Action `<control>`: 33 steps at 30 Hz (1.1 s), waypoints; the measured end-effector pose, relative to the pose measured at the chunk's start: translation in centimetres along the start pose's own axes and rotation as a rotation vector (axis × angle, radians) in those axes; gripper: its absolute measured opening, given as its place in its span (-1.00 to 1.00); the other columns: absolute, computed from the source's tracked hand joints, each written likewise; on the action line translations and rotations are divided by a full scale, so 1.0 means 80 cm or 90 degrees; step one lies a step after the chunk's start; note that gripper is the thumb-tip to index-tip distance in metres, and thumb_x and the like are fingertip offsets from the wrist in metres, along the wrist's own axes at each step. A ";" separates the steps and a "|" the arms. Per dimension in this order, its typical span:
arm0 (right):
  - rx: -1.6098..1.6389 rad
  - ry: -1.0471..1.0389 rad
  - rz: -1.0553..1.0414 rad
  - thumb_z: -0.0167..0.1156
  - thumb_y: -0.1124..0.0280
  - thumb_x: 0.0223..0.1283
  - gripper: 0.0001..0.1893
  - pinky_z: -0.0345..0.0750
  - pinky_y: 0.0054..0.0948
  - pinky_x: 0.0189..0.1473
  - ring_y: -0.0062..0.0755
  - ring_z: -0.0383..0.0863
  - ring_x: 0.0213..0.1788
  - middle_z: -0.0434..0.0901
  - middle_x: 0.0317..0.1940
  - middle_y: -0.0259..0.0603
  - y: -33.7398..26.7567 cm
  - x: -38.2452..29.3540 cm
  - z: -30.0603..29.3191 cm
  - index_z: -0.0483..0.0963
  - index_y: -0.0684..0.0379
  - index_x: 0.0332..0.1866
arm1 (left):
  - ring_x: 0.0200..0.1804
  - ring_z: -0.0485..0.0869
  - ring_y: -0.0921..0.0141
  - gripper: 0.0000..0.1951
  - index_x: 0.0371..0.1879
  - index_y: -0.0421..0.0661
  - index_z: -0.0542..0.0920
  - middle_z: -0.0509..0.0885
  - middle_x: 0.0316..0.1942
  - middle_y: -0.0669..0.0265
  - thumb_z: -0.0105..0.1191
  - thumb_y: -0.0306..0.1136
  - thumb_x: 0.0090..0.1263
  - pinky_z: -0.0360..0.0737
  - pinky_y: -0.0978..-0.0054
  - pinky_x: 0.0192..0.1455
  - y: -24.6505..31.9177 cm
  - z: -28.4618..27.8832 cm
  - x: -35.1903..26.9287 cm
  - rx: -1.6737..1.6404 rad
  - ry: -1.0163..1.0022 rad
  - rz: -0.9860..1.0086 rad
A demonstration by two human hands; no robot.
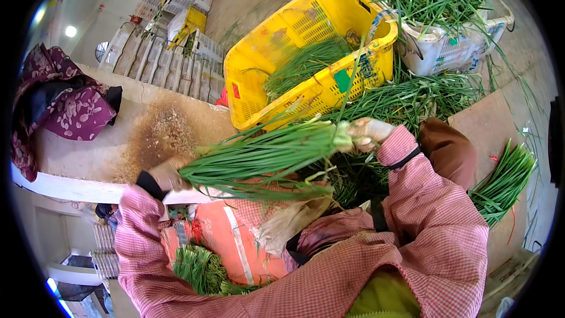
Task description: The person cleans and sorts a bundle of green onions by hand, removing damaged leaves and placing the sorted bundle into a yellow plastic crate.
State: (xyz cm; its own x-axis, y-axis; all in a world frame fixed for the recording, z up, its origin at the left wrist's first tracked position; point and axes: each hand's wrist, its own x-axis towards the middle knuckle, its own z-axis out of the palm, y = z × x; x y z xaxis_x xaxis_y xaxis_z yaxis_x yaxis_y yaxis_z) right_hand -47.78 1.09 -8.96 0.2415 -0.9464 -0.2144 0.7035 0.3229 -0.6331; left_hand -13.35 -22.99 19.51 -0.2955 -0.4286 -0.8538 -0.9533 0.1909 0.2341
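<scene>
A loose bunch of long green chives point(265, 152) stretches between my two hands, above my lap. My right hand point(371, 133) grips the pale root end, and a whitish covering shows on the back of that hand. At the leafy end my left hand point(170, 174), blurred, closes around the tips. Some leaves hang loose below the bunch. Just beyond my hands stands a yellow plastic crate point(375, 59), tilted in view, with more chives point(304, 66) lying inside.
A white crate point(441, 53) heaped with chives stands at the upper right. Loose chives point(410, 97) lie beside my knee. A tied bunch point(503, 185) rests on cardboard at right. More bunches point(201, 269) sit at lower left. Patterned purple cloth point(75, 101) lies on the stained ledge point(190, 119).
</scene>
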 end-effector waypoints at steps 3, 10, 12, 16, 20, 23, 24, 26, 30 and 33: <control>0.137 0.063 -0.091 0.06 0.29 0.20 -0.83 0.00 -0.66 -0.81 -0.72 0.07 -0.87 0.15 -0.86 -0.57 -0.007 -0.007 -0.026 0.44 0.17 -0.36 | -0.57 0.34 0.68 -0.63 -0.11 -0.08 0.51 0.54 -0.48 0.57 0.18 -0.59 0.05 0.20 0.73 -0.60 -0.066 0.067 0.011 -0.131 -0.028 0.043; 0.483 0.186 -0.195 -0.07 0.31 0.29 -0.83 -0.04 -0.68 -0.79 -0.74 -0.01 -0.82 0.13 -0.79 -0.54 0.003 -0.027 -0.080 0.37 0.18 -0.27 | -0.62 0.35 0.58 -0.50 -0.01 -0.23 0.39 0.54 -0.38 0.26 0.07 -0.70 -0.05 0.19 0.72 -0.67 -0.177 0.278 0.036 -0.615 -0.152 -0.022; 0.433 0.234 -0.150 -0.05 0.30 0.28 -0.83 -0.05 -0.67 -0.79 -0.74 -0.01 -0.82 0.13 -0.79 -0.55 0.009 -0.025 -0.072 0.37 0.17 -0.28 | -0.68 0.27 0.58 -0.62 -0.12 -0.23 0.42 0.50 -0.46 0.30 0.06 -0.66 0.01 0.17 0.66 -0.68 -0.202 0.331 0.051 -0.736 -0.181 0.010; 0.338 0.272 -0.091 -0.12 0.30 0.31 -0.81 0.01 -0.67 -0.79 -0.73 0.02 -0.82 0.16 -0.79 -0.54 0.027 -0.013 -0.046 0.37 0.19 -0.23 | -0.70 0.26 0.56 -0.61 -0.11 -0.27 0.41 0.52 -0.45 0.28 -0.01 -0.71 -0.01 0.16 0.64 -0.69 -0.210 0.380 0.070 -0.897 -0.219 0.058; 0.136 0.246 -0.181 -0.06 0.19 0.27 -0.75 0.05 -0.68 -0.80 -0.71 0.15 -0.80 0.29 -0.75 -0.51 0.055 -0.002 -0.001 0.41 0.18 -0.26 | -0.68 0.30 0.54 -0.69 -0.22 -0.27 0.49 0.56 -0.42 0.27 0.11 -0.64 -0.03 0.20 0.64 -0.68 -0.202 0.390 0.083 -0.925 -0.284 0.155; -0.097 0.337 -0.159 0.01 0.05 0.19 -0.54 0.33 -0.69 -0.65 -0.60 0.52 -0.48 0.58 -0.37 -0.19 0.050 0.019 0.121 0.33 0.18 0.06 | -0.67 0.31 0.54 -0.72 -0.26 -0.26 0.52 0.57 -0.42 0.27 0.12 -0.64 -0.04 0.19 0.64 -0.69 -0.223 0.398 0.092 -0.872 -0.261 0.142; -0.217 0.326 -0.176 0.06 0.05 0.15 -0.42 0.43 -0.58 -0.47 -0.47 0.53 -0.28 0.52 -0.20 -0.06 0.061 0.036 0.146 0.18 0.17 0.19 | -0.67 0.32 0.54 -0.72 -0.28 -0.25 0.52 0.57 -0.42 0.26 0.11 -0.65 -0.04 0.20 0.65 -0.69 -0.217 0.396 0.095 -0.855 -0.249 0.158; -0.528 0.357 -0.175 0.14 0.09 0.08 -0.20 0.47 -0.40 -0.13 -0.25 0.48 0.00 0.41 0.04 0.11 0.109 0.076 0.172 -0.09 0.16 0.34 | -0.66 0.33 0.53 -0.74 -0.31 -0.25 0.54 0.58 -0.42 0.25 0.10 -0.67 -0.05 0.20 0.65 -0.69 -0.201 0.392 0.096 -0.822 -0.225 0.186; -0.437 0.209 -0.058 0.09 0.33 0.15 -0.45 0.41 -0.57 -0.55 -0.60 0.39 -0.60 0.52 -0.49 -0.26 0.132 0.124 0.156 0.16 0.28 0.24 | -0.64 0.35 0.53 -0.71 -0.27 -0.25 0.52 0.58 -0.39 0.26 0.09 -0.67 -0.06 0.21 0.67 -0.68 -0.197 0.389 0.090 -0.831 -0.224 0.180; -0.035 -0.011 0.075 -0.12 0.35 0.29 -0.82 0.25 -0.66 -0.78 -0.77 0.19 -0.76 0.24 -0.77 -0.57 0.069 0.092 0.137 0.41 0.17 -0.28 | -0.66 0.33 0.54 -0.69 -0.24 -0.26 0.51 0.58 -0.38 0.26 0.08 -0.67 -0.05 0.19 0.67 -0.67 -0.217 0.394 0.085 -0.883 -0.241 0.151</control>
State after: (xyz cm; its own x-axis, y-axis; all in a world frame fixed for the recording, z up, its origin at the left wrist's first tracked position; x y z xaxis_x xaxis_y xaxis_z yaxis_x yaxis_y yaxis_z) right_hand -34.83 -4.07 -5.86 0.3326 -0.9014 -0.2774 0.6316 0.4313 -0.6443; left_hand 3.16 -1.41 -4.99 -0.6262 -0.2134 -0.7499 -0.2441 -0.8598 0.4485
